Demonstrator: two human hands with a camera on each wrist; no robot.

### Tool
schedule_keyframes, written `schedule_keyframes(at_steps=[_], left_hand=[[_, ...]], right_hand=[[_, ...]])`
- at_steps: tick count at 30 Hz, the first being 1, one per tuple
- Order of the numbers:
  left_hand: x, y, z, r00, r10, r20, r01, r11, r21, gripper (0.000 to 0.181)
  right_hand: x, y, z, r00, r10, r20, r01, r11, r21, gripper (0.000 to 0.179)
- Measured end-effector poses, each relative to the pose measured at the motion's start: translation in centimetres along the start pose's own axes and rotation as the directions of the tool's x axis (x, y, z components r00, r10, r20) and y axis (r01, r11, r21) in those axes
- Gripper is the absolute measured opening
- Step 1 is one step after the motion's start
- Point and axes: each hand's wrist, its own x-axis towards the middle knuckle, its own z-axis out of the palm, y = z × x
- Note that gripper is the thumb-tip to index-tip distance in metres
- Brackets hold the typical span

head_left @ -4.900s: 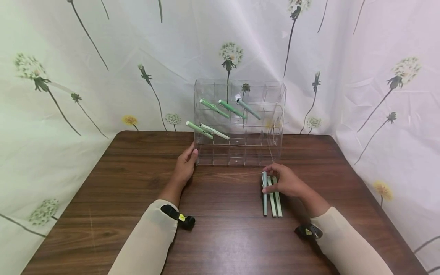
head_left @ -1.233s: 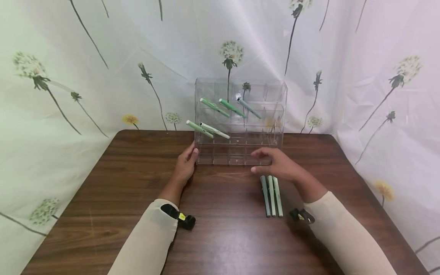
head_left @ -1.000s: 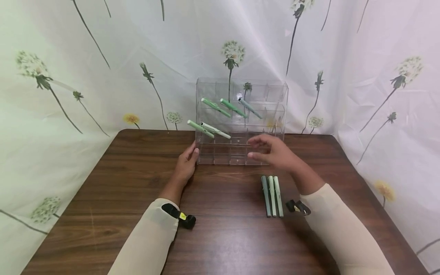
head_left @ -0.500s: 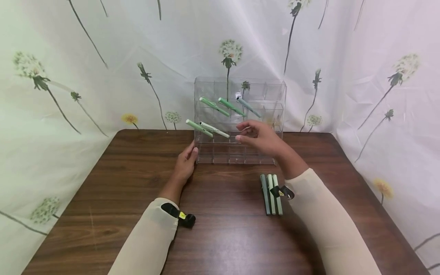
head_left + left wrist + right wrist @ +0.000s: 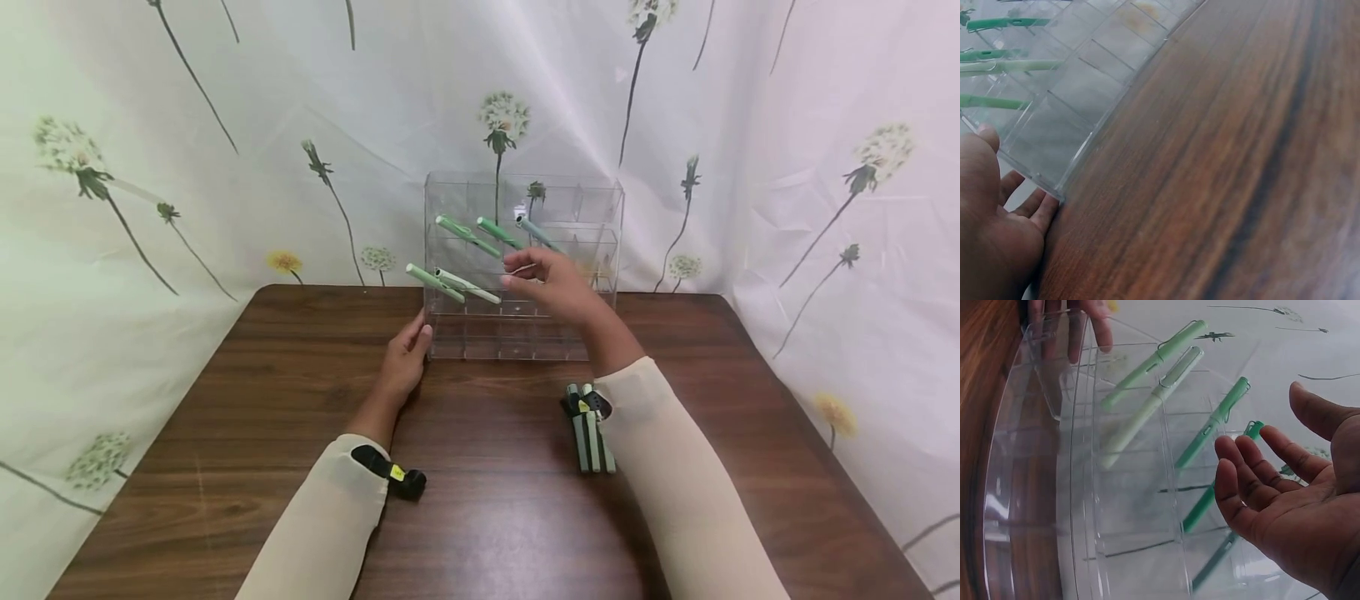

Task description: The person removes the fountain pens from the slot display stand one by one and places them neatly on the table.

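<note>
left grip (image 5: 405, 367): pinches rack (image 5: 498, 340) by left side, likely for steadiness | 5 slotted pens (image 5: 467, 237): leaning in rack, probably from loose fit | right grip (image 5: 558, 287): empty, loosely curved, before rack | 3 loose pens (image 5: 593, 446): side by side on bench (image 5: 300, 383), seemingly for reach

Sleeve (image 5: 667, 450) and wrist camera (image 5: 574, 405) partly hide three pens (image 5: 593, 448); right hand (image 5: 555, 287) masks the lower end of a dark green pen (image 5: 497, 232).
</note>
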Motion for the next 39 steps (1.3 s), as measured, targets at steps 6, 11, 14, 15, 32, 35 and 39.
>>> schedule_keyframes(at_steps=[6,11,14,15,32,35,39], left_hand=[[0.1,-0.1,0.0,1.0,0.002,-0.001,-0.002,1.0,0.015,0.057],[0.1,-0.1,0.0,1.0,0.006,-0.003,-0.005,1.0,0.016,0.056],[0.2,0.0,0.1,1.0,0.007,0.005,-0.007,1.0,0.003,0.056],[0.1,0.0,0.1,1.0,0.009,0.007,-0.009,1.0,-0.004,0.056],[-0.1,0.1,-0.1,1.0,-0.022,0.002,0.022,1.0,0.001,0.056],[0.0,0.0,-0.1,1.0,-0.017,0.004,0.017,1.0,-0.003,0.056],[0.1,-0.1,-0.1,1.0,-0.016,0.005,0.016,1.0,-0.009,0.056]], right_hand=[[1.4,0.3,1.5,0.999,0.014,0.042,-0.017,0.997,0.077,0.039],[2.2,0.7,2.9,0.998,0.028,0.061,-0.033,0.997,0.075,0.04],[2.7,0.9,3.7,0.998,0.044,0.047,-0.047,0.996,0.072,0.04],[2.8,0.9,4.0,0.998,0.05,0.046,-0.053,0.996,0.071,0.04],[4.2,1.4,7.6,0.988,0.147,-0.053,-0.143,0.987,0.078,0.044],[4.3,1.4,7.9,0.983,0.168,-0.072,-0.162,0.984,0.078,0.044],[4.6,1.3,8.3,0.979,0.182,-0.091,-0.176,0.982,0.063,0.042]])
